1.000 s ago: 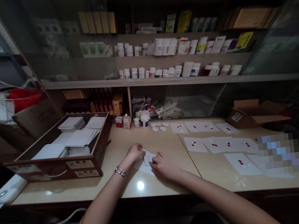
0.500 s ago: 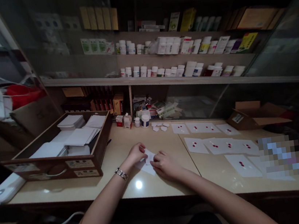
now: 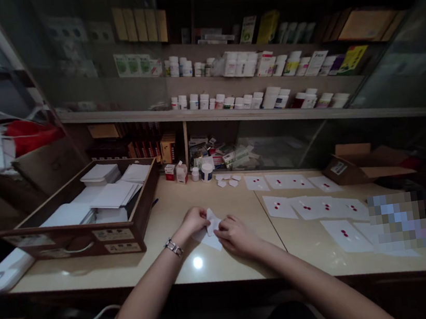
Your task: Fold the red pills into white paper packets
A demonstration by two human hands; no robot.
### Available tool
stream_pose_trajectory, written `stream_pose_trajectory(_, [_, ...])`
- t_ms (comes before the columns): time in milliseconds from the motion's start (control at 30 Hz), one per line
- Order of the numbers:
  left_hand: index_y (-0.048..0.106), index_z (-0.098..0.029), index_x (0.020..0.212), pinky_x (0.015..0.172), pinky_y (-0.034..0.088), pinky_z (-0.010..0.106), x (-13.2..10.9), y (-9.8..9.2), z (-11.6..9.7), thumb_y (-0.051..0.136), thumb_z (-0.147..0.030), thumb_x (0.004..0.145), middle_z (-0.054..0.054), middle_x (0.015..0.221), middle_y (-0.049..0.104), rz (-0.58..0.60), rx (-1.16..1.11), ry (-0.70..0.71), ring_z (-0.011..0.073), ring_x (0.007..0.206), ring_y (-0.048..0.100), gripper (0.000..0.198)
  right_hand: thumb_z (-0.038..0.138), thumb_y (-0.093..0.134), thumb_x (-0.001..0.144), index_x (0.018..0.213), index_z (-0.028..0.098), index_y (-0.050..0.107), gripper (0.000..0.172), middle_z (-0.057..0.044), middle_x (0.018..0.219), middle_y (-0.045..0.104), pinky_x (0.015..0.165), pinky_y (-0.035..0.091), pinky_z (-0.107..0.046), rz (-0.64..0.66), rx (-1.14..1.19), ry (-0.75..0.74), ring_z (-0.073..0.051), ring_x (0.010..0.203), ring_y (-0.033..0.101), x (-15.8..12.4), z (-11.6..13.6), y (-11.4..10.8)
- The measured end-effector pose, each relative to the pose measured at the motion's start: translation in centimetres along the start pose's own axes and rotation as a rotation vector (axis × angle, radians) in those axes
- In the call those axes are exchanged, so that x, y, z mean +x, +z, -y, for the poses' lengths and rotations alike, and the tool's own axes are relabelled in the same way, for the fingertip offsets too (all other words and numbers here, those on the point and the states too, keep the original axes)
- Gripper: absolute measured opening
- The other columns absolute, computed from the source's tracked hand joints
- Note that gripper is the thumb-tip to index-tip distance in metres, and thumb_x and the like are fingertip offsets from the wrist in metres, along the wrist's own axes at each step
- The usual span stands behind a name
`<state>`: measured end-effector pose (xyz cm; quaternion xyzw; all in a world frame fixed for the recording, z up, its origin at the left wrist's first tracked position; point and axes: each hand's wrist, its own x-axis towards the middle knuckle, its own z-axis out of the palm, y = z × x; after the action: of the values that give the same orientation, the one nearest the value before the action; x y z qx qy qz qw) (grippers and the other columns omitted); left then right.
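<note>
Between my two hands, a small white paper sheet (image 3: 212, 223) stands partly folded above the counter. My left hand (image 3: 196, 220), with a metal watch band on its wrist, pinches the sheet's left side. Fingers of my right hand (image 3: 236, 235) are curled in and grip its right edge. Below them another part of white paper (image 3: 210, 241) lies flat; I cannot tell whether it is a separate sheet. Several small folded paper packets (image 3: 228, 179) lie behind my hands. To the right, white sheets (image 3: 278, 212) lie spread out with red and white pills on them.
A wooden drawer (image 3: 138, 232) holding stacks of white paper stands at left. Small boxes and a white bottle (image 3: 207, 172) are at the counter's back. An open cardboard box (image 3: 349, 165) sits back right. Shelves (image 3: 210, 111) with medicine bottles rise behind.
The upper flap of the paper between my hands has risen to a point, and my left fingers have shifted slightly down. My right hand has stayed nearly still.
</note>
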<state>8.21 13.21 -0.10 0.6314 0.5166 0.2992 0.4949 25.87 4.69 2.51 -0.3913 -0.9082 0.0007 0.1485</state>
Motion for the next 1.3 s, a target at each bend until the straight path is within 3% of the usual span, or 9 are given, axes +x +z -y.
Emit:
stream_pose_trajectory(133, [0.052, -0.014, 0.052, 0.044, 0.030, 0.020, -0.2, -0.1, 0.2, 0.062, -0.005, 0.051, -0.004, 0.047, 0.050, -0.026, -0.066, -0.008, 0.0088, 0.043, 0.044, 0.013, 0.020, 0.051, 0.085, 0.095, 0.019, 0.066, 0.019, -0.010, 0.094, 0.061, 0.083, 0.040, -0.035, -0.113, 0.178, 0.137, -0.021, 0.091, 0.052, -0.1, -1.1, 0.5])
stream_pose_trajectory(267, [0.052, -0.015, 0.059, 0.046, 0.036, 0.020, -0.4, -0.2, 0.0, 0.066, -0.016, 0.055, -0.003, 0.054, 0.053, -0.095, -0.199, -0.003, 0.0093, 0.046, 0.049, 0.015, 0.026, 0.055, 0.080, 0.117, 0.016, 0.055, 0.038, -0.012, 0.108, 0.059, 0.083, 0.043, -0.035, -0.401, 0.512, 0.570, -0.022, 0.094, 0.056, 0.8, -2.7, 1.5])
stream_pose_trajectory(367, [0.052, -0.015, 0.061, 0.047, 0.038, 0.021, -0.6, -0.2, -0.3, 0.070, -0.020, 0.052, -0.002, 0.055, 0.053, -0.162, -0.348, -0.003, 0.0097, 0.048, 0.050, 0.021, 0.032, 0.060, 0.076, 0.110, 0.013, 0.056, 0.039, -0.006, 0.083, 0.062, 0.060, 0.043, -0.026, -0.290, 0.941, 0.705, -0.016, 0.067, 0.056, 1.9, -3.2, 2.1])
stream_pose_trajectory(467, [0.053, -0.015, 0.061, 0.048, 0.039, 0.021, -1.0, -0.1, -0.6, 0.071, -0.020, 0.051, -0.002, 0.055, 0.054, -0.203, -0.373, 0.016, 0.0098, 0.048, 0.051, 0.022, 0.034, 0.065, 0.071, 0.083, 0.013, 0.061, 0.025, 0.003, 0.056, 0.052, 0.044, 0.028, -0.021, -0.124, 1.338, 0.701, -0.008, 0.045, 0.040, 2.7, -3.0, 2.3])
stream_pose_trajectory(567, [0.056, -0.013, 0.065, 0.049, 0.041, 0.021, -1.4, -0.1, -0.9, 0.072, -0.020, 0.051, 0.000, 0.059, 0.057, -0.183, -0.378, 0.028, 0.0104, 0.050, 0.053, 0.023, 0.032, 0.071, 0.064, 0.070, 0.013, 0.059, 0.023, 0.006, 0.048, 0.045, 0.041, 0.021, -0.020, -0.167, 1.550, 0.707, -0.005, 0.041, 0.033, 2.9, -3.0, 2.7])
stream_pose_trajectory(733, [0.059, -0.012, 0.071, 0.042, 0.036, 0.019, -2.0, -0.2, -1.6, 0.074, -0.020, 0.054, -0.001, 0.054, 0.057, -0.083, -0.287, 0.007, 0.0094, 0.044, 0.050, 0.024, 0.035, 0.074, 0.059, 0.064, 0.014, 0.058, 0.027, 0.006, 0.046, 0.047, 0.041, 0.023, -0.019, -0.285, 1.614, 0.802, -0.005, 0.040, 0.037, 2.8, -3.6, 3.1])
stream_pose_trajectory(833, [0.061, -0.011, 0.073, 0.047, 0.040, 0.020, -2.1, -0.2, -1.9, 0.074, -0.018, 0.055, 0.001, 0.058, 0.061, -0.080, -0.292, 0.039, 0.0115, 0.050, 0.055, 0.024, 0.033, 0.076, 0.056, 0.064, 0.014, 0.058, 0.027, 0.005, 0.050, 0.051, 0.042, 0.027, -0.018, -0.336, 1.684, 0.813, -0.005, 0.042, 0.039, 2.9, -3.4, 2.8])
stream_pose_trajectory(1067, [0.062, -0.010, 0.082, 0.049, 0.042, 0.021, -1.8, 0.2, -1.2, 0.078, -0.027, 0.054, 0.004, 0.067, 0.064, -0.073, -0.344, 0.108, 0.0127, 0.055, 0.056, 0.036, 0.035, 0.076, 0.062, 0.072, 0.013, 0.063, 0.028, 0.005, 0.050, 0.051, 0.041, 0.024, -0.020, -0.281, 1.562, 0.712, -0.005, 0.041, 0.038, 3.0, -2.1, 2.0])
stream_pose_trajectory(1300, [0.066, -0.009, 0.079, 0.053, 0.043, 0.023, -2.3, 0.3, -1.8, 0.076, -0.035, 0.058, 0.007, 0.069, 0.066, 0.005, -0.340, 0.140, 0.0135, 0.058, 0.057, 0.035, 0.043, 0.074, 0.064, 0.060, 0.014, 0.059, 0.033, 0.005, 0.045, 0.047, 0.038, 0.020, -0.020, -0.253, 1.546, 0.722, -0.005, 0.038, 0.035, 2.9, -2.1, 2.5])
